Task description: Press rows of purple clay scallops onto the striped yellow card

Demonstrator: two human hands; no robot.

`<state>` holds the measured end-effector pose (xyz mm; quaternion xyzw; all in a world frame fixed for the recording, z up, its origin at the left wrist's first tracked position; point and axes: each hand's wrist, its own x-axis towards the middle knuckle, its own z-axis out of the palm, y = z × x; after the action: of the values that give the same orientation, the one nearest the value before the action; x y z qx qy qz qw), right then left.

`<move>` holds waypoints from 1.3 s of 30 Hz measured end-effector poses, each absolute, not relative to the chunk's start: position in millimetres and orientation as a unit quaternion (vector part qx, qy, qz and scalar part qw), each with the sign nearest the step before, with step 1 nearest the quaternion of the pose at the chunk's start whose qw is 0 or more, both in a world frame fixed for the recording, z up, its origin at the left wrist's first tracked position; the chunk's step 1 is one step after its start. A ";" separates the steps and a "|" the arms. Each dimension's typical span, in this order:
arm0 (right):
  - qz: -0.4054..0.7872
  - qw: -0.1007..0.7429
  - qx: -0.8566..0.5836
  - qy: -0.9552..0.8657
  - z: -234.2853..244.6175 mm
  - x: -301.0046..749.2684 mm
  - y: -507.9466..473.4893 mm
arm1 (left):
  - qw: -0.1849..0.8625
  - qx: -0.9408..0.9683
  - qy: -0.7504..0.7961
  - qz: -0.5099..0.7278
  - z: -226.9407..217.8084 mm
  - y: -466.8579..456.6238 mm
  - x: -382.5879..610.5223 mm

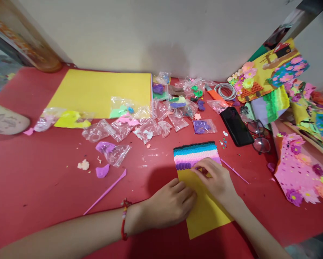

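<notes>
A yellow sheet of card (pixel 204 216) lies at an angle on the table in front of me. Rows of modelling clay (pixel 196 153) cover its top: black, blue, white, pink and lilac, with a short dark purple row (pixel 183 166) below. My right hand (pixel 218 176) pinches a bit of purple clay at the right end of that short row, its fingertips on the card. My left hand (pixel 174 203) is curled closed over the card's left edge; whatever its fingers hold is hidden. A red beaded bracelet (pixel 124 223) circles the left wrist.
Pink modelling tools lie left (pixel 106 190) and right (pixel 234 171) of the card. Behind are clay bags (pixel 123 127), yellow sheets (pixel 104 90), a black phone (pixel 236 126), glasses (pixel 261 144) and an orange cutter (pixel 216 96). Decorated crafts (pixel 293 172) crowd the right; a bottle (pixel 28 39) stands back left.
</notes>
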<state>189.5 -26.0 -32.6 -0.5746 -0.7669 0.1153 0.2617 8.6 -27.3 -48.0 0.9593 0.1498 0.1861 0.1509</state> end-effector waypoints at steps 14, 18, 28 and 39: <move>0.025 0.252 -0.558 -0.791 -38.1 190.3 -25.2 | 0.149 0.959 0.152 0.190 -49.5 -28.1 8.2; 0.015 0.247 -0.550 -0.797 -41.2 191.9 -24.4 | 0.146 0.960 0.150 0.188 -50.2 -28.3 8.1; -0.029 0.237 -0.526 -0.816 -40.8 189.8 -23.1 | 0.140 0.961 0.148 0.185 -48.8 -27.6 8.7; -0.011 0.228 -0.489 -0.842 -26.9 204.9 -41.8 | 0.134 0.958 0.153 0.202 -47.3 -28.2 8.5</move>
<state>204.9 -41.8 -26.9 -0.4888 -0.8419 -0.0113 0.2285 8.5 -28.2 -47.3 0.9581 0.1525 0.2022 0.1336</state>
